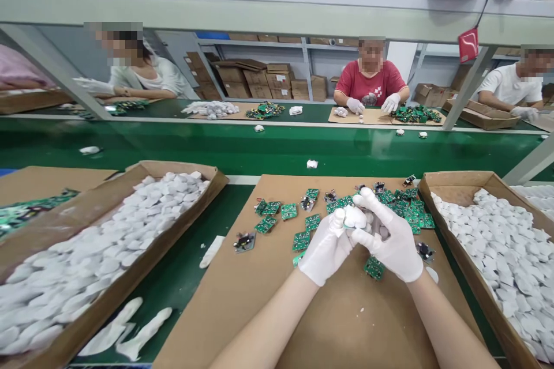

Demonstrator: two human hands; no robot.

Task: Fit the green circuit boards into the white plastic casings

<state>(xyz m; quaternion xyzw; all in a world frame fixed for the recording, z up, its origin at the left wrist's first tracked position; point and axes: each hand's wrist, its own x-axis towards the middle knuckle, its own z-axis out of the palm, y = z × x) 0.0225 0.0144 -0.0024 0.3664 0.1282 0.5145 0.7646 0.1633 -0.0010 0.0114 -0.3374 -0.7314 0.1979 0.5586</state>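
Note:
My left hand (326,245), in a white glove, pinches a small white padded piece (355,217) from its left side. From the right, my right hand (392,239), gloved the same way, has its fingers curled round that piece too. What lies under the white piece is mostly hidden by the fingers. Both hands are above a brown cardboard sheet (341,323). Around and behind them lie many small green circuit boards (289,211), some dark side up with black parts. One green board (374,268) lies just below my right hand.
Cardboard trays full of white pieces stand at left (108,248) and right (506,242). Loose white gloves (145,331) lie at lower left. A green conveyor belt (194,147) carries a few white-topped pieces (312,164). Beyond it a person in red (370,78) and other co-workers sit.

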